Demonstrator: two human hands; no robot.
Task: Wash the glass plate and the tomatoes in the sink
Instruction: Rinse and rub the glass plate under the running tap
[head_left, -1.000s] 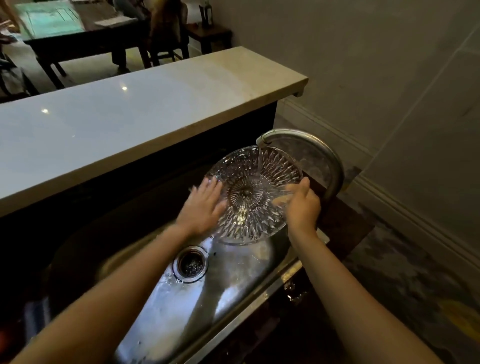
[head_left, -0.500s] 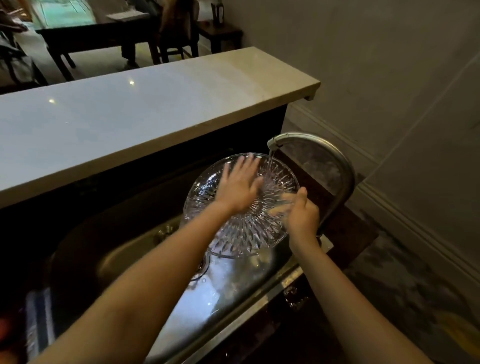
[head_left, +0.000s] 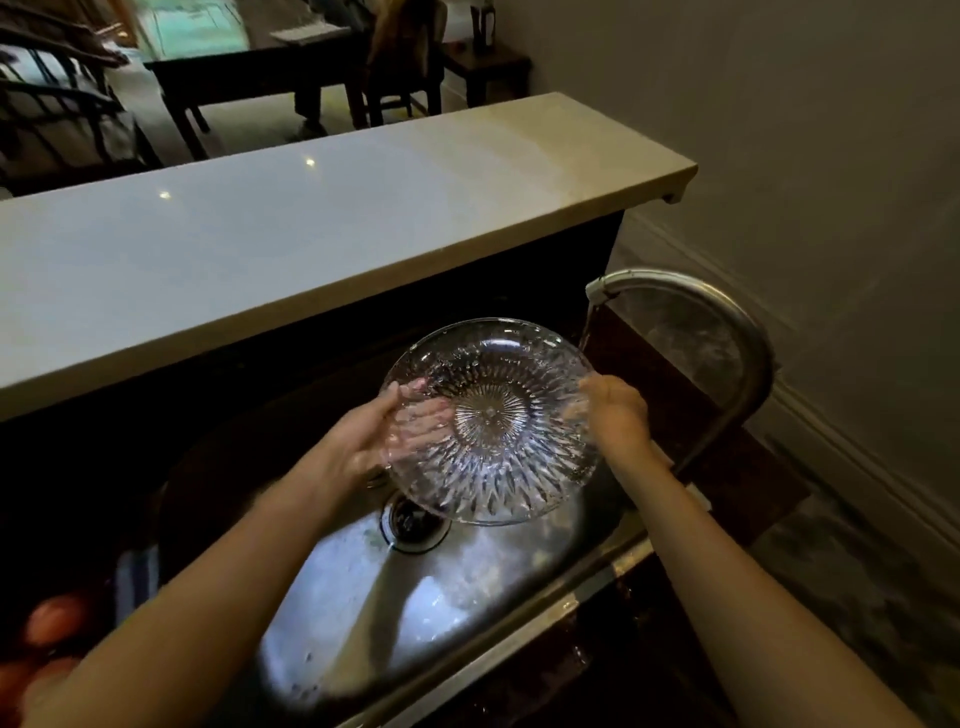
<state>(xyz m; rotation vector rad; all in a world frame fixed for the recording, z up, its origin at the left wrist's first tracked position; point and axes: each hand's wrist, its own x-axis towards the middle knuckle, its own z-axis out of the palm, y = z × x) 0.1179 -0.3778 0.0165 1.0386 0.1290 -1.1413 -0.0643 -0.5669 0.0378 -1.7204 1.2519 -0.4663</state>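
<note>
The cut-glass plate (head_left: 498, 431) is held tilted above the steel sink (head_left: 395, 587), just left of the water stream running from the curved tap (head_left: 722, 322). My left hand (head_left: 363, 441) holds the plate's left rim, thumb on the near face and fingers showing through the glass behind it. My right hand (head_left: 618, 415) grips the right rim. Reddish tomatoes (head_left: 47, 623) lie in shadow at the lower left, beside the sink.
A pale stone bar top (head_left: 311, 228) runs behind the sink above a dark panel. The drain (head_left: 415, 519) sits under the plate. A wall and skirting stand to the right. A dark table and chairs are in the room beyond.
My left hand has slid off the plate's face to its left rim, fingers now behind the glass. The plate has shifted left, out from under the stream.
</note>
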